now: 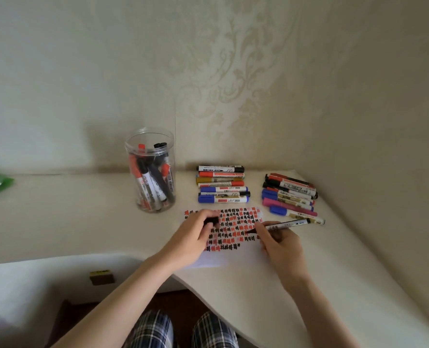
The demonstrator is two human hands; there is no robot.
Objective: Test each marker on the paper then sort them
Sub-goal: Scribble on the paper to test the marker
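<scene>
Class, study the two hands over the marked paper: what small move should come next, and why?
Probably a short test stroke. The right hand holds an uncapped black marker with its tip at the paper, among rows of red and black marks, while the left hand holds what looks like its black cap. Recapping and sorting would follow.

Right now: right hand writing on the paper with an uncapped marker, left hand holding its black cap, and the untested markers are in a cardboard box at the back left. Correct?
One error: the container is a clear plastic jar, not a cardboard box. The head view shows the rest as stated: the right hand puts the uncapped marker to the paper, and the left hand holds the black cap.
</scene>
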